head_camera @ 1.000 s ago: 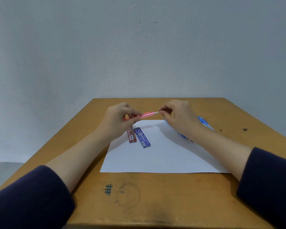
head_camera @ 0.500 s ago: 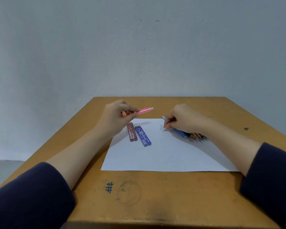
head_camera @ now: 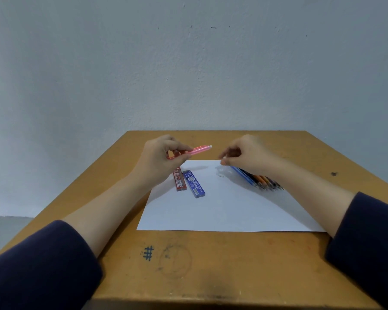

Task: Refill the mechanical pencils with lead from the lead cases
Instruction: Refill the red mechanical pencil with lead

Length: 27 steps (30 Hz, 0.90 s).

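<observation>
On a wooden bench [head_camera: 211,265], a white sheet of paper [head_camera: 229,209] lying flat.

Holding a pink pencil [head_camera: 199,149] in the left hand [head_camera: 159,157], at about 11 o'clock from the middle of the sheet and lifted off the bench. Fingers curled and clamped around the barrel, the pale end pointing toward 3 o'clock.

Right hand [head_camera: 249,155] at about 1 o'clock, raised over the far edge of the sheet, apart from the pink pencil. Fingers bent, thumb and forefinger tips close together, but blurred, so cannot tell whether something small is pinched there.

Toward 6 o'clock from these fingertips, a small white piece [head_camera: 220,175] lying on the paper.

At 10 o'clock on the sheet, a red lead case [head_camera: 180,181] and a blue lead case [head_camera: 194,184] side by side, the red one on the 9 o'clock side, with its far end hidden under the left hand.

At 2 o'clock, a bunch of pencils [head_camera: 255,181], blue and orange, lying on the paper, partly hidden behind the right wrist.
</observation>
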Each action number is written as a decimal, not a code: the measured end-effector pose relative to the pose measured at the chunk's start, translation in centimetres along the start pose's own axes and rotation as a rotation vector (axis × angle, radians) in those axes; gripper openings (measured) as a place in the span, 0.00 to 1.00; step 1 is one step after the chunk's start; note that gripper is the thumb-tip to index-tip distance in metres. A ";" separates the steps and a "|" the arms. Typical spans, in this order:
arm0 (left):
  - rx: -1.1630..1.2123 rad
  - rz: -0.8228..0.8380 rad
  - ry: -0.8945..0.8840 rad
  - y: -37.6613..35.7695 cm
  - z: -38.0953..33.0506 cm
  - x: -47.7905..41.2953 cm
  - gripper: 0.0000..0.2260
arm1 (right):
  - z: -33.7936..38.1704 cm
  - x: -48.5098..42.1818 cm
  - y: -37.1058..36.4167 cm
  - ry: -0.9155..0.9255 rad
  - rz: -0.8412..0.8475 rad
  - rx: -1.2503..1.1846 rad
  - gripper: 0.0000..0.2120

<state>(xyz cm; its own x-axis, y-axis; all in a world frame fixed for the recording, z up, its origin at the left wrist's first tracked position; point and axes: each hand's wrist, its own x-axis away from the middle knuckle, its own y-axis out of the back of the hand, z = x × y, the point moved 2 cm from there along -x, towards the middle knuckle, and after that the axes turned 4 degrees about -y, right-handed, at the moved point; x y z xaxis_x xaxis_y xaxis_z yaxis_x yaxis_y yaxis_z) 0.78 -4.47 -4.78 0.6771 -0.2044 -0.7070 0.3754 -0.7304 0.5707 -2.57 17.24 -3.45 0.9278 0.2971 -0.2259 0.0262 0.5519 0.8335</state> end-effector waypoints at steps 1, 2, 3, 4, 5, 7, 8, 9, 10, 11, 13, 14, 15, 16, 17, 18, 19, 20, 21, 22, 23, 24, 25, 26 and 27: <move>0.001 -0.011 -0.006 0.0 -0.2 0.0 0.08 | 0.2 0.0 0.0 -0.025 -0.032 -0.141 0.03; 0.005 -0.023 -0.009 -0.1 -0.4 0.0 0.08 | 0.4 0.0 0.0 -0.054 -0.059 -0.298 0.04; 0.019 -0.037 -0.005 -0.2 -0.6 0.1 0.08 | 0.6 0.1 0.0 -0.084 -0.081 -0.445 0.04; 0.041 -0.053 0.007 -0.3 -0.8 0.1 0.08 | 0.8 0.2 0.0 -0.107 -0.102 -0.564 0.04; 0.070 -0.070 0.025 -0.3 -1.0 0.1 0.08 | 1.1 0.4 0.0 -0.122 -0.121 -0.648 0.04; 0.140 -0.095 0.069 -0.5 -1.4 0.2 0.07 | 1.7 0.8 0.0 -0.134 -0.159 -0.778 0.03; 0.178 -0.106 0.091 -0.5 -1.5 0.3 0.07 | 1.9 0.9 0.0 -0.143 -0.179 -0.843 0.04; 0.214 -0.118 0.112 -0.6 -1.7 0.3 0.06 | 2.1 1.1 0.0 -0.156 -0.194 -0.907 0.04; 0.243 -0.130 0.126 -0.7 -1.9 0.4 0.06 | 2.3 1.2 -0.2 -0.169 -0.203 -0.963 0.04; 0.262 -0.142 0.129 -0.8 -2.0 0.4 0.06 | 2.6 1.4 -0.3 -0.178 -0.202 -1.010 0.03; 0.273 -0.162 0.120 -1.0 -2.4 0.6 0.06 | 3.0 1.7 -0.5 -0.182 -0.190 -1.081 0.04; 0.271 -0.170 0.110 -1.2 -2.5 0.7 0.05 | 3.1 1.8 -0.6 -0.183 -0.191 -1.108 0.06; 0.266 -0.178 0.100 -1.4 -2.6 0.8 0.05 | 3.2 1.9 -0.6 -0.184 -0.195 -1.127 0.07; 0.264 -0.185 0.092 -1.6 -2.7 0.9 0.05 | 3.3 2.0 -0.7 -0.183 -0.199 -1.138 0.07; 0.266 -0.188 0.087 -1.7 -2.9 1.0 0.05 | 3.4 2.0 -0.7 -0.183 -0.202 -1.143 0.06; 0.268 -0.186 0.075 -1.8 -3.1 1.0 0.05 | 3.4 2.1 -0.8 -0.185 -0.205 -1.146 0.05; 0.267 -0.177 0.053 -2.0 -3.3 1.0 0.05 | 3.5 2.1 -0.9 -0.191 -0.210 -1.151 0.04; 0.262 -0.161 0.029 -2.1 -3.4 1.0 0.05 | 3.5 2.1 -0.9 -0.200 -0.218 -1.161 0.03; 0.258 -0.143 0.014 -2.2 -3.6 1.0 0.05 | 3.4 2.0 -0.9 -0.215 -0.226 -1.175 0.03; 0.253 -0.122 0.017 -2.3 -3.6 1.0 0.04 | 3.3 1.9 -0.9 -0.233 -0.235 -1.187 0.03; 0.243 -0.094 0.034 -2.3 -3.6 0.9 0.03 | 3.1 1.7 -0.7 -0.250 -0.244 -1.195 0.02; 0.217 -0.058 0.064 -2.2 -3.5 0.8 0.04 | 2.9 1.6 -0.5 -0.266 -0.251 -1.199 0.02; 0.174 -0.013 0.102 -2.2 -3.3 0.8 0.06 | 2.6 1.4 -0.2 -0.282 -0.251 -1.197 0.01; 0.118 0.037 0.136 -2.2 -2.9 0.7 0.08 | 2.4 1.2 0.0 -0.300 -0.241 -1.185 0.01; 0.062 0.091 0.164 -2.2 -2.4 0.7 0.10 | 2.0 1.1 0.2 -0.320 -0.219 -1.156 0.02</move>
<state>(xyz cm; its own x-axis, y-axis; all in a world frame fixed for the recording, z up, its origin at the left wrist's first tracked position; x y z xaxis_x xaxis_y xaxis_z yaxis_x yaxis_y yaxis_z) 2.00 -1.45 -5.51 0.8026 -0.1664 -0.5728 0.2713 -0.7534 0.5990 -0.83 16.09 -2.50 0.9994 -0.0043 -0.0344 -0.0021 0.9830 -0.1838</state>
